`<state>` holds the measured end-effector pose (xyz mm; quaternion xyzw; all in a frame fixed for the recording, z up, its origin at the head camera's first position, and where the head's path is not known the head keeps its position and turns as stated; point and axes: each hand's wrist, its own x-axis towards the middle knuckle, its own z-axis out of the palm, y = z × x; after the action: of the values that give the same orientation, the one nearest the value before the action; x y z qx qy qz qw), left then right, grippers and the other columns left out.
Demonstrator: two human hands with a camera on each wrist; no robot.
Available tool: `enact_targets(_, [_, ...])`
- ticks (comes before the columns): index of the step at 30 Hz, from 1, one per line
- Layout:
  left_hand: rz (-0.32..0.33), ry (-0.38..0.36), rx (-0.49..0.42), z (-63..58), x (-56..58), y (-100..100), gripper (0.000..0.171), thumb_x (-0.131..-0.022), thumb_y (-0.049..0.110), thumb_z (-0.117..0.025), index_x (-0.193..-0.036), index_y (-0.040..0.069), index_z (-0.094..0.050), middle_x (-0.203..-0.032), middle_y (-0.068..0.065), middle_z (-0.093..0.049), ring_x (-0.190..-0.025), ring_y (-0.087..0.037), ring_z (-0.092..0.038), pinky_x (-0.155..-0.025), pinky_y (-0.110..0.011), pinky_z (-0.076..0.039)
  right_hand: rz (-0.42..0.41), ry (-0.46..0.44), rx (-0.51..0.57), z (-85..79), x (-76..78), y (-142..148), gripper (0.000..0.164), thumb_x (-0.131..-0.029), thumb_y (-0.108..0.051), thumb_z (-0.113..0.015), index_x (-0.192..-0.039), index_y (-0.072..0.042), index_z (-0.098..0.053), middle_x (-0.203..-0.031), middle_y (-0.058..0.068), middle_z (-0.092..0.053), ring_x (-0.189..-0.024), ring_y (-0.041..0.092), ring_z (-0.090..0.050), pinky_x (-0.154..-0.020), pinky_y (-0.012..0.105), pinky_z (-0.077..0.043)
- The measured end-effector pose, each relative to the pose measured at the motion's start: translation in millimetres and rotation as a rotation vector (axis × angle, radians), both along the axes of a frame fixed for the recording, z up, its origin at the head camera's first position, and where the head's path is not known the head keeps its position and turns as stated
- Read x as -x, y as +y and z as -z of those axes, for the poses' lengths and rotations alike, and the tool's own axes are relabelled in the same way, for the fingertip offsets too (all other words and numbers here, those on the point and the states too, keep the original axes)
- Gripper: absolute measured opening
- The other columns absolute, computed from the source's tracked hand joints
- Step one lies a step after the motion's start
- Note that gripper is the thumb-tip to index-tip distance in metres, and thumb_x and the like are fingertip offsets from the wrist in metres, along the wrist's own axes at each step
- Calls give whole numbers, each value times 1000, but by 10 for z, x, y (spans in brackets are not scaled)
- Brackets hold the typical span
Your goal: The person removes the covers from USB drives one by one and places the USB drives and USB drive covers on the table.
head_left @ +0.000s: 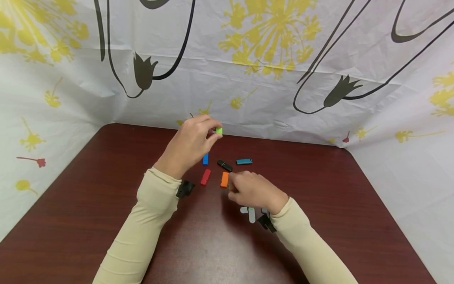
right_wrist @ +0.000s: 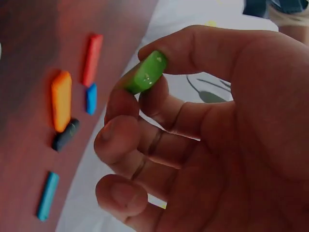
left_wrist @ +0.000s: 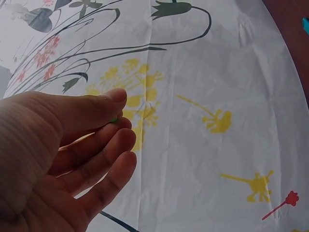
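My left hand (head_left: 188, 144) is raised over the far part of the table, pinching a small light-green piece (head_left: 219, 130) between thumb and fingers. Only a sliver of that piece shows in the left wrist view. Lower and to the right, my right hand (head_left: 258, 190) holds a green USB flash drive (right_wrist: 150, 71) between thumb and index finger; fingers cover part of it. Beside this hand lies an orange flash drive (head_left: 224, 180). A red flash drive (head_left: 205, 177), a blue one (head_left: 205, 159), a black one (head_left: 225, 165) and a teal one (head_left: 244, 161) lie around it.
Light-grey flash drives (head_left: 252, 215) lie below my right hand, partly hidden by the wrist. The dark red-brown table (head_left: 88, 205) meets a patterned white cloth (head_left: 198, 90) at its back and sides.
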<state>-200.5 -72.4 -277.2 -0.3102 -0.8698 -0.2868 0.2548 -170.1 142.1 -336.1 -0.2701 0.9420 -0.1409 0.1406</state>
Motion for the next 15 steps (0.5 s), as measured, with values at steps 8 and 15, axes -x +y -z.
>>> enact_targets(8, [3,9,4,16,6,7,17,-97,8,-82,-111,0,-80,-109,-11,-78,-89,-24,-68,-80,-36,-59,-36,-118,-40,190,-34,-126,53,-102,-12,-70,-58,-18,-41,-52,-9,-26,-49,8,-21,-49,25,-18])
enact_targets(15, [1,12,11,11,6,12,16,-97,8,-81,-111,0,-80,-107,-11,-78,-88,-23,-67,-79,-35,-59,-20,-153,-83,282,-59,-171,61,-102,-12,-71,-53,-20,-35,-50,-10,-22,-48,8,-19,-49,25,-20])
